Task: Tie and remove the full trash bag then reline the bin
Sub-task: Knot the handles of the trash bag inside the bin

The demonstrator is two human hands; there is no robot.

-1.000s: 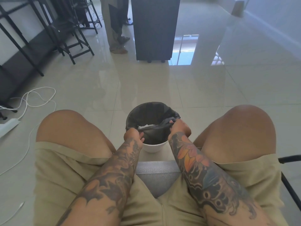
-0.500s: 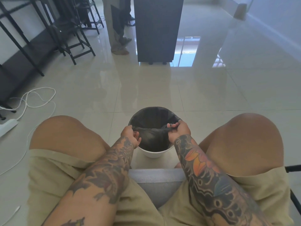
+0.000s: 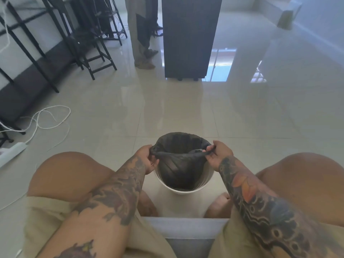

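Head view: left hand (image 3: 147, 159) and right hand (image 3: 217, 155) each have fingers pinched on gathered black trash bag (image 3: 178, 164) film, stretched taut between them over the white bin (image 3: 183, 190) on the floor between the knees. Best to draw both ends together evenly, cross them, and knot low without tearing.

Support surface: glossy beige tiled floor (image 3: 242, 112), reflective. White bin (image 3: 183, 189) stands on it at 6 o'clock, between the seated person's knees. White power strip (image 3: 13, 151) with looping white cable (image 3: 50, 118) lies at 9 o'clock. Black metal frames (image 3: 89, 53) stand at 11 o'clock. Dark cabinet (image 3: 188, 38) on small feet at 12 o'clock; a standing person's shoes (image 3: 146, 60) just beside it.
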